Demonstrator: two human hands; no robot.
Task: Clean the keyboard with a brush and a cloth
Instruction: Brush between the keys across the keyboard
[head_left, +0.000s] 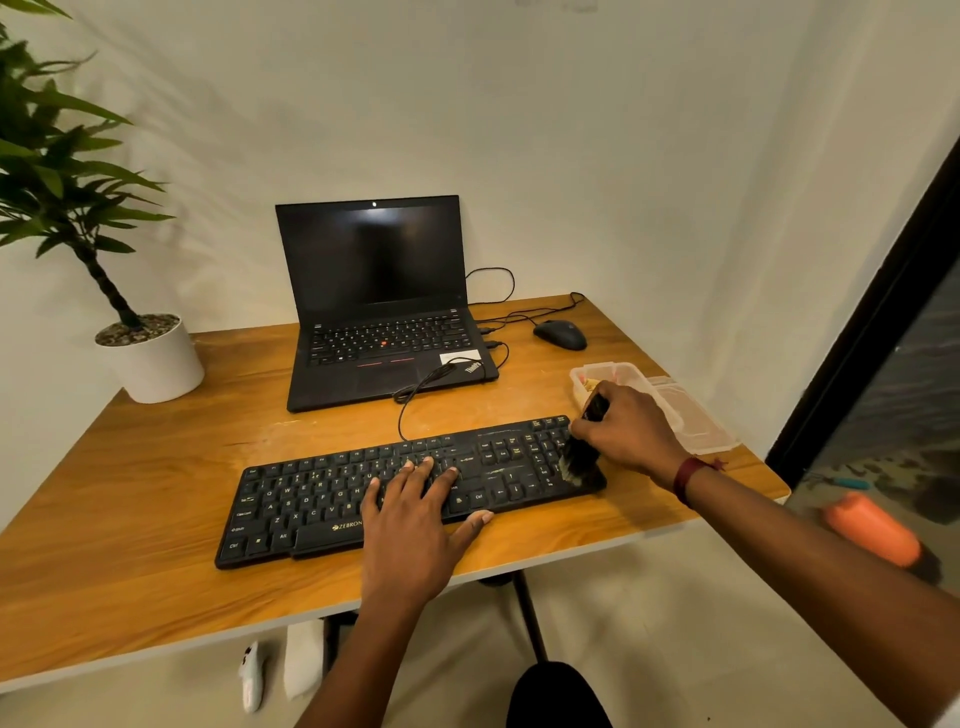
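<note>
I see my left hand (410, 512) flat, fingers spread on the dusty black keyboard (410, 491) mid-surface, while at 3 o'clock my right hand's (626, 428) grip clamps the brush (582, 457), bristles on the numpad.

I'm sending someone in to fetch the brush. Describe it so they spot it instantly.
Start at the wooden desk and find the black external keyboard in front of the laptop. At its right end, over the number pad, the right hand grips the brush: a dark handle with pale-tipped bristles pressed onto the keys.
</note>
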